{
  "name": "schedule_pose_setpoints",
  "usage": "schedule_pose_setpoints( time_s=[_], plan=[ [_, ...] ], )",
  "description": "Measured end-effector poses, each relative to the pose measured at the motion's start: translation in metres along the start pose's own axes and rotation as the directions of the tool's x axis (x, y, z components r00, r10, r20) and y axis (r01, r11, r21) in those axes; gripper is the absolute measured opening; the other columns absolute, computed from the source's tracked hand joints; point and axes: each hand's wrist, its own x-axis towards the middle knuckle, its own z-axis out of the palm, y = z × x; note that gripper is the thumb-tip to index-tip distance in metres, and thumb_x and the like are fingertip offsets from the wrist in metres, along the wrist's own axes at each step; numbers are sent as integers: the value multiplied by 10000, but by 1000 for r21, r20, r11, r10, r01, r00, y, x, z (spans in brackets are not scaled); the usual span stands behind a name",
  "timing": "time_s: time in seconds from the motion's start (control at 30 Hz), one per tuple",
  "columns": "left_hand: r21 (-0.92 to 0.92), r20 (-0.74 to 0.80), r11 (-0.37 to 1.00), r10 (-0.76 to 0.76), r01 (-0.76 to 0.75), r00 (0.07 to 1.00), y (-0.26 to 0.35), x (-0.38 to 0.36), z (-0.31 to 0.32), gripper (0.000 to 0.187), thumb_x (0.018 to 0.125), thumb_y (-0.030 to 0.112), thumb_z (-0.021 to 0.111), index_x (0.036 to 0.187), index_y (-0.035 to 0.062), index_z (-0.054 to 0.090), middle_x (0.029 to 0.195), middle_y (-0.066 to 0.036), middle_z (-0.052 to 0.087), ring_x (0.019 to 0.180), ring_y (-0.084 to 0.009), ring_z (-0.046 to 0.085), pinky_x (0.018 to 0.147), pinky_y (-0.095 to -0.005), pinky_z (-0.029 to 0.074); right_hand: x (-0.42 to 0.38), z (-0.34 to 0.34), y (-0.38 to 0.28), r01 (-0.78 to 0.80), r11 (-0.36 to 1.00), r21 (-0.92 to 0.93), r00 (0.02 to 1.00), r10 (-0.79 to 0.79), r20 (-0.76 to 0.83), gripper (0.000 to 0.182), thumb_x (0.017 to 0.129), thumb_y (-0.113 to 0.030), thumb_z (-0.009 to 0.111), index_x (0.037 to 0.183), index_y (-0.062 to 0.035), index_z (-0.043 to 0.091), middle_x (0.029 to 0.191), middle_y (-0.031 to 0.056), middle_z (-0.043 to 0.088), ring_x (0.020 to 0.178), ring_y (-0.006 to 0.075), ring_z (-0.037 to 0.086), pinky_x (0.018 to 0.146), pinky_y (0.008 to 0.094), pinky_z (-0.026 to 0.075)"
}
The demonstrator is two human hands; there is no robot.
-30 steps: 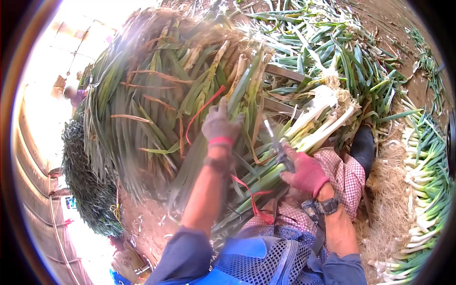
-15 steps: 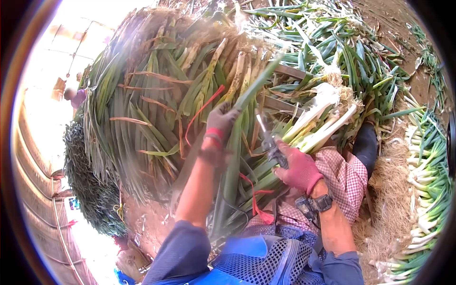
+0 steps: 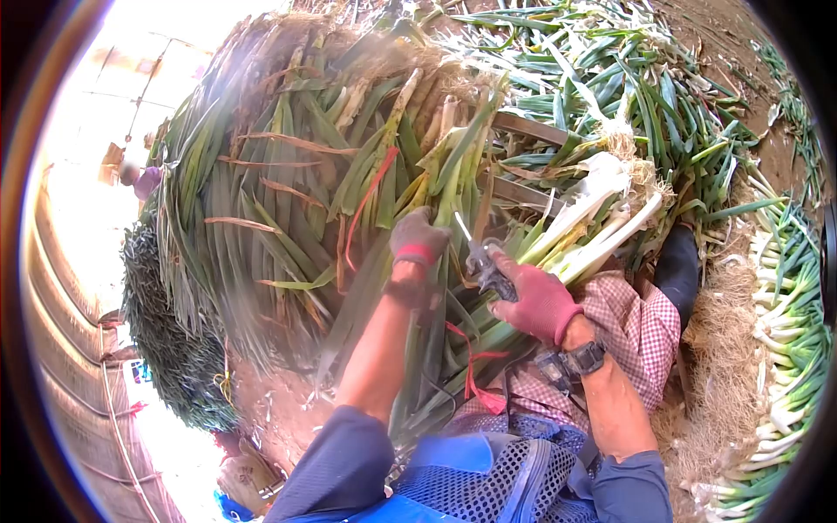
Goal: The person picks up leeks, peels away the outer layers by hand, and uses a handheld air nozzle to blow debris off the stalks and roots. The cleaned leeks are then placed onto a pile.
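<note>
My left hand (image 3: pixel 420 238), in a dark glove with a red cuff, is closed around a green leek (image 3: pixel 453 179). The leek's leaves rise from the fist, up and to the right. In my right hand (image 3: pixel 539 301), in a red glove, is a dark air blow gun (image 3: pixel 490 268). Its thin pale nozzle points up and left, a short way right of my left hand and apart from it. Thick white leeks (image 3: pixel 602 235) with roots lie across my lap, just beyond the right hand. A red ribbon (image 3: pixel 475 366) hangs among the leaves below.
A large heap of leeks (image 3: pixel 253 174) fills the left and middle, with a red strip (image 3: pixel 370 205) on it. More leeks (image 3: pixel 628 78) lie at the back right. Cleaned leeks (image 3: pixel 780 349) line the right side beside shed roots (image 3: pixel 715 375). A dark green bundle (image 3: pixel 170 331) stands left.
My left hand has moved slightly right and down, and the leaf above it has swung left. My right hand with the air blow gun has shifted left and up.
</note>
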Motion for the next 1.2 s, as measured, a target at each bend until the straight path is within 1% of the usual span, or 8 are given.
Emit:
schedule_pose_setpoints(
  time_s=[0.1,0.17,0.4,0.63,0.73,0.97,1.1,1.2],
  plan=[
    [-180,120,983,-6,28,993,-5,-19,-7,507,766,305,757,1191,30,745,1127,-201,765,1052,-355,735,925,-423,557,5,-7,-8,-103,994,-35,994,105,38,842,828,-330,744,1585,-129,434,1081,257,724,1016,467,699,930,497,558],
    [-332,162,940,-24,78,986,-12,-28,-7,535,769,246,864,1205,-33,727,1096,-149,788,943,-199,749,879,-317,560,21,-9,-3,-108,993,-38,994,109,25,831,832,-326,734,1584,-135,437,1098,254,723,1030,462,698,941,494,557],
    [-661,323,716,2,224,946,-30,-57,-4,393,826,85,831,1182,-45,727,1003,-50,767,862,-85,678,792,-253,542,81,-40,-11,-233,968,-94,972,235,9,783,859,-284,688,1592,-185,433,1229,243,706,1130,424,689,1004,478,544],
    [-658,293,734,42,169,955,-51,-49,14,476,821,89,834,1248,-68,695,1056,-70,759,860,-86,673,784,-254,542,98,-32,2,-214,970,-115,976,209,-55,787,866,-289,678,1603,-207,416,1246,232,700,1158,420,681,1039,476,526],
    [-689,402,661,7,297,916,-47,-53,9,558,814,90,842,1304,-100,657,1105,-91,752,899,-102,679,806,-263,548,82,-25,6,-194,975,-111,981,191,-43,778,867,-300,682,1595,-202,427,1233,235,694,1130,427,687,1021,481,533],
    [-625,379,756,80,192,922,-30,-81,3,546,834,98,825,1301,-122,649,1093,-119,766,921,-139,712,839,-287,571,10,-8,7,-93,992,-88,996,93,-10,793,865,-350,710,1593,-207,432,1181,244,674,1065,435,693,967,502,544],
    [-633,376,762,145,140,915,-30,-103,16,487,844,124,796,1275,-73,685,1067,-103,779,923,-131,719,845,-289,577,-9,-18,-1,-194,971,-140,980,185,-75,807,874,-365,709,1606,-200,412,1159,253,675,1069,436,684,970,504,539],
    [-408,270,912,157,-34,950,-28,-112,29,500,820,204,800,1253,-28,710,1037,-126,794,912,-136,748,850,-294,584,-14,-25,-8,-283,945,-164,959,278,-56,842,840,-341,748,1595,-162,422,1235,259,667,1137,427,663,999,466,529]
  ],
)
